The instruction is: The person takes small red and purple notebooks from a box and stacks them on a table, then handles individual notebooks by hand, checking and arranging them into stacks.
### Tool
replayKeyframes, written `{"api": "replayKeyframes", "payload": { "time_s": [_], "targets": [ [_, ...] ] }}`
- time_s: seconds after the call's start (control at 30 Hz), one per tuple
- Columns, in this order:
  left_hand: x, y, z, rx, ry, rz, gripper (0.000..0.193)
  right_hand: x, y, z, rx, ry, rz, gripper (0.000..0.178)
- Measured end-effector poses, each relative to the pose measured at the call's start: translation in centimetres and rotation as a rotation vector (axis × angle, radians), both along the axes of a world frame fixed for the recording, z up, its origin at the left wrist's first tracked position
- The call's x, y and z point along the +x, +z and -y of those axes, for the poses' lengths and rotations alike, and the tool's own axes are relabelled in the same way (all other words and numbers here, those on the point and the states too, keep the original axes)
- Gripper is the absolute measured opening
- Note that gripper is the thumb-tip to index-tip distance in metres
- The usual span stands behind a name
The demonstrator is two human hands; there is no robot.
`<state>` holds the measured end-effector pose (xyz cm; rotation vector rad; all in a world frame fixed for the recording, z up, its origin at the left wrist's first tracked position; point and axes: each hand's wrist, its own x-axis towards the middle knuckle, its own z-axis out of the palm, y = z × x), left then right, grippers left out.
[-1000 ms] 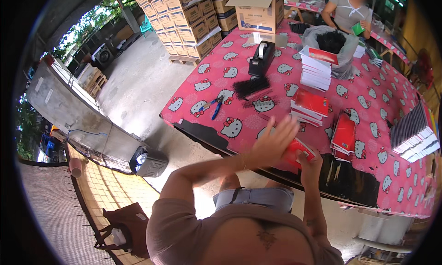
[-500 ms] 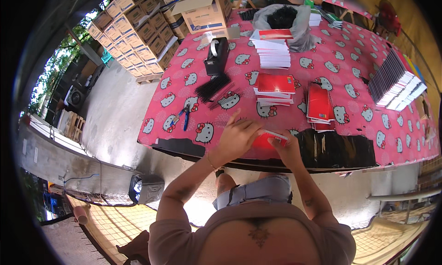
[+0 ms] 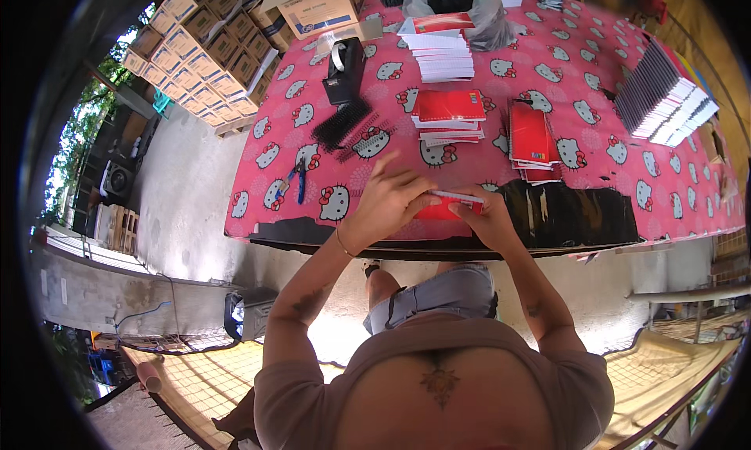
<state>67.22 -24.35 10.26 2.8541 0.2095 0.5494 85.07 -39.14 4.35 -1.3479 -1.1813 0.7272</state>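
Observation:
My right hand grips a small red notebook at its right end, thumb on the cover. Its white page edge faces away from me, just above the table's near edge. At the notebook's left end, my left hand pinches the far corner between thumb and fingers, with one finger raised. Whether a thin wire is also in that pinch is too small to tell. Beyond the hands lie a short stack of red notebooks and another red pile. Black spiral coils lie to the left, near blue-handled pliers.
A black tape dispenser stands behind the coils. Farther back are a tall notebook stack, a plastic bag and an open carton. Spiral-bound notebooks stand at the right. Stacked cartons are on the floor at left.
My view has tilted, so the table sits higher in the picture. The notebook has turned so its white edge lies more level, and my left fingers are now at its far left corner.

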Motion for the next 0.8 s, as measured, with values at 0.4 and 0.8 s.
{"api": "replayKeyframes", "payload": {
  "time_s": [0.4,0.8],
  "targets": [
    [1.4,-3.7,5.1,0.412,0.357,0.018,0.083,-1.2,0.7,-0.4,-0.009,-0.063,-0.205,0.03],
    [2.4,-8.2,5.8,0.406,0.253,0.01,0.082,0.3,-2.0,-1.5,0.077,-0.055,-0.016,0.033]
  ]
}}
